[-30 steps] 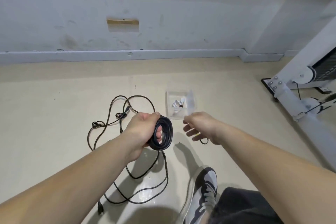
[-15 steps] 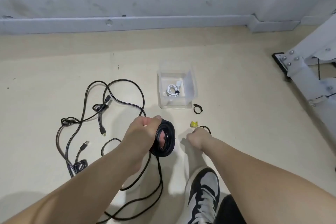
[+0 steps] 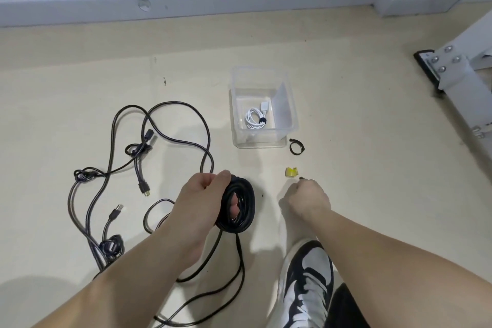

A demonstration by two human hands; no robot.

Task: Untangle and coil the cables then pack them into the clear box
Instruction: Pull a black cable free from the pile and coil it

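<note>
Head view: the floor carries tangled black cables at left. The clear box stands ahead, well apart from them, with a tied white cable inside. The left hand grips a black coil, fingers through its centre. The right hand is curled low near the floor; whether it pinches anything cannot be told. A black tie lies just beside the box, and a yellow piece lies near the right hand.

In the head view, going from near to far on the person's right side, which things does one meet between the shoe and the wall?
Shoe → right hand, pinching a small black strap → yellow piece → clear box with the white cable inside → grey skirting.
</note>
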